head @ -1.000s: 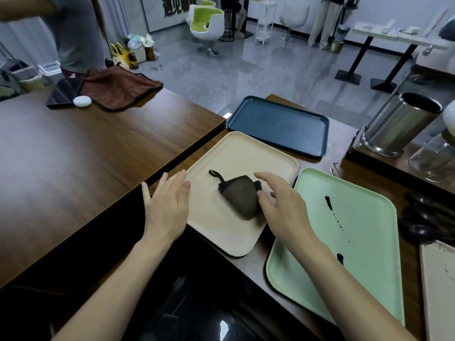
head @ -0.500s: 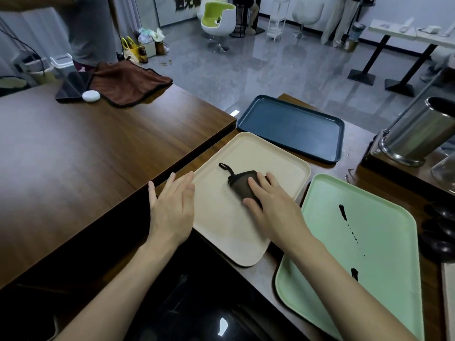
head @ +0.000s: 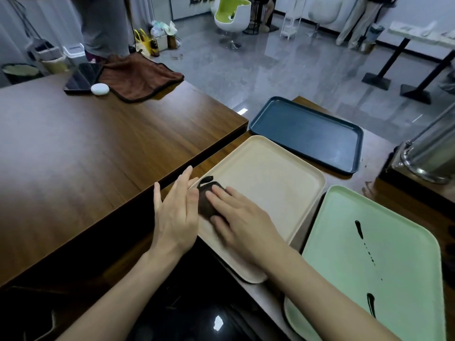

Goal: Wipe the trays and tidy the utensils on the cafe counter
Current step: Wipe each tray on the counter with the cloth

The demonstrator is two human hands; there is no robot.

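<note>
Right hand (head: 237,223): lay palm down with its fingers straight and close together, pressing flat on the dark grey-brown wiping cloth (head: 203,206); the hand was motion-blurred.
Left hand (head: 176,209): spread flat with straight fingers, holding nothing, resting at the near left edge of the beige rectangular plastic tray (head: 270,183), just beside the right hand.
Dark grey-brown wiping cloth: sat bunched on the near left part of the beige tray, mostly covered by the right fingers; a small dark loop stuck out at its far end.
Beige rectangular plastic tray: lay flat on the lower bench (head: 374,153), its left side close along the step of the raised brown wooden bench (head: 98,156).
Pale green rectangular plastic tray (head: 344,254): lay just right of the beige tray, a narrow gap between them; black streaks (head: 359,228) ran in a broken line down its surface.
Dark blue rectangular plastic tray (head: 307,134): lay beyond the beige tray, near the lower bench's far edge.
Steel cylindrical canister (head: 433,156): stood at the right edge of view, cut off by the frame.
Raised brown wooden bench: carried, at its far end, a rust-brown towel (head: 140,77), a white oval object (head: 99,89) touching the towel's edge, and a black flat slab (head: 81,77) just beside it.
Background: a person's torso (head: 103,25) stood behind the towel.
</note>
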